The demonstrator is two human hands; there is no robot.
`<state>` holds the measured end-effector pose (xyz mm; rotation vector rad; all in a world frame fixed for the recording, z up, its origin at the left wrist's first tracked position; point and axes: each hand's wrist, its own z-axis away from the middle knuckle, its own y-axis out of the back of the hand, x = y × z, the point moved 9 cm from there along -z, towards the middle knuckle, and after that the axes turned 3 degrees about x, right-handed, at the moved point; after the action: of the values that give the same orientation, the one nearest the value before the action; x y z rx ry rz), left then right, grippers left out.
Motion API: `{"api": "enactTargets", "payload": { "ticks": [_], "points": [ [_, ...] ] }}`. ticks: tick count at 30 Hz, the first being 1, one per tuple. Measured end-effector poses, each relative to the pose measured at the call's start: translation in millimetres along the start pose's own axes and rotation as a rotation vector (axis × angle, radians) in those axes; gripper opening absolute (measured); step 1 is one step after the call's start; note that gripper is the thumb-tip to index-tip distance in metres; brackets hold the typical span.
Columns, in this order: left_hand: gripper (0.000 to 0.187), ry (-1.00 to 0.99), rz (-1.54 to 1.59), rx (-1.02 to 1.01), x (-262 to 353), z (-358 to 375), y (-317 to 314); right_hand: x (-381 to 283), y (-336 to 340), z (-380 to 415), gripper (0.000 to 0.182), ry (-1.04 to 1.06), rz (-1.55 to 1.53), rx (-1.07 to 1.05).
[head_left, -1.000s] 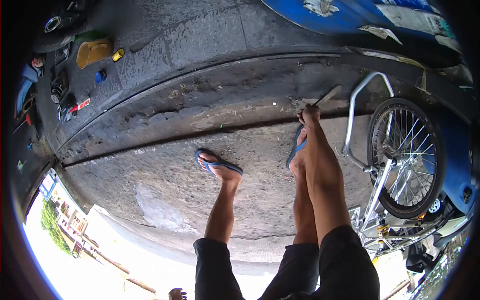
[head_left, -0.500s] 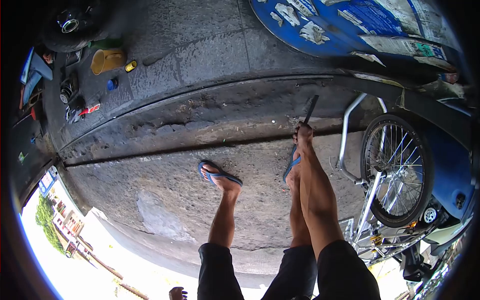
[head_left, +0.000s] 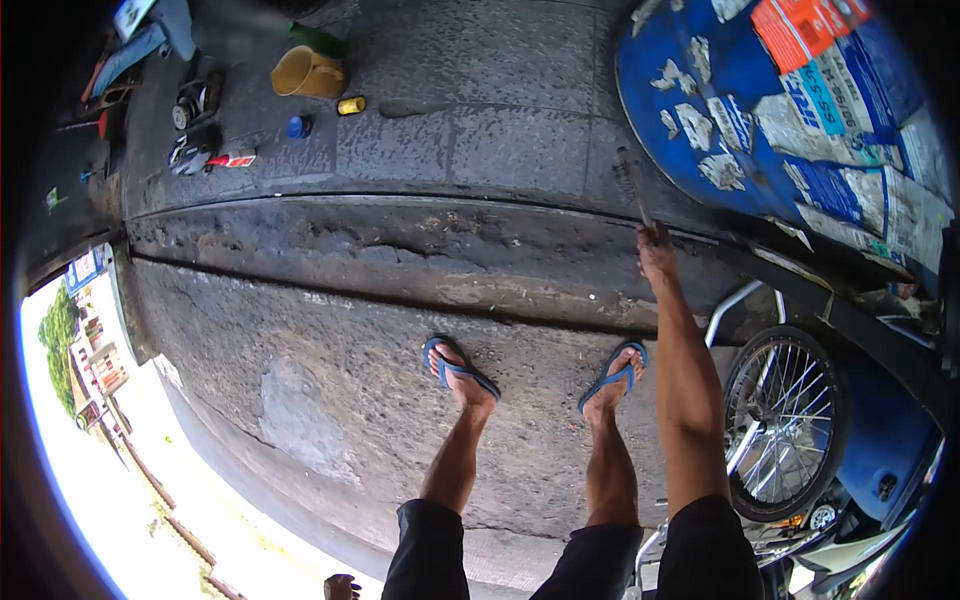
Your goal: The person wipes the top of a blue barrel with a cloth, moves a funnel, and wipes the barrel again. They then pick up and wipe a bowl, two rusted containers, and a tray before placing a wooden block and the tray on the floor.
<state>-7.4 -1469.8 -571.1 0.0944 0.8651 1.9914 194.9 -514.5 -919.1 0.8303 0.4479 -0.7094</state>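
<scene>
My right hand (head_left: 655,255) is stretched out ahead and closed around the handle of a long, narrow brush (head_left: 630,182). Dark bristles show along the brush's far part, which points away from me over the edge of the raised pavement. Beyond its tip, to the right, stands a large blue drum (head_left: 655,125) with torn labels and paper stuck on it. Only part of my left hand (head_left: 341,588) appears at the bottom edge, low beside my left leg. Its fingers look loosely apart, with no object visible in them.
A spoked wheel (head_left: 785,420) and metal frame tubing lie at right, near a blue container (head_left: 885,440). On the dark pavement at upper left are a yellow mug (head_left: 305,74), a yellow can (head_left: 351,105) and a blue cap (head_left: 298,127). A narrow groove (head_left: 400,290) crosses the ground ahead of my sandals.
My right hand has moved the brush forward and to the right, toward the drum. The view has shifted, bringing more of the drum in. My left hand stays low at the bottom edge.
</scene>
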Motion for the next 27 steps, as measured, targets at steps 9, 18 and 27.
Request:
{"api": "enactTargets", "payload": {
  "ticks": [9,18,27],
  "points": [
    [0.027,0.198,0.334,-0.235,-72.2,52.5,-34.5,34.3,17.9,173.7,0.072,-0.056,0.739,-0.084],
    [0.029,-0.048,0.398,-0.306,67.9,34.2,-13.8,-98.9,101.6,323.0,0.057,-0.311,0.483,0.133],
    [0.029,-0.119,0.740,-0.209,265.3,22.8,106.7,-259.4,37.1,365.9,0.028,-0.307,0.476,-0.182]
  ]
}}
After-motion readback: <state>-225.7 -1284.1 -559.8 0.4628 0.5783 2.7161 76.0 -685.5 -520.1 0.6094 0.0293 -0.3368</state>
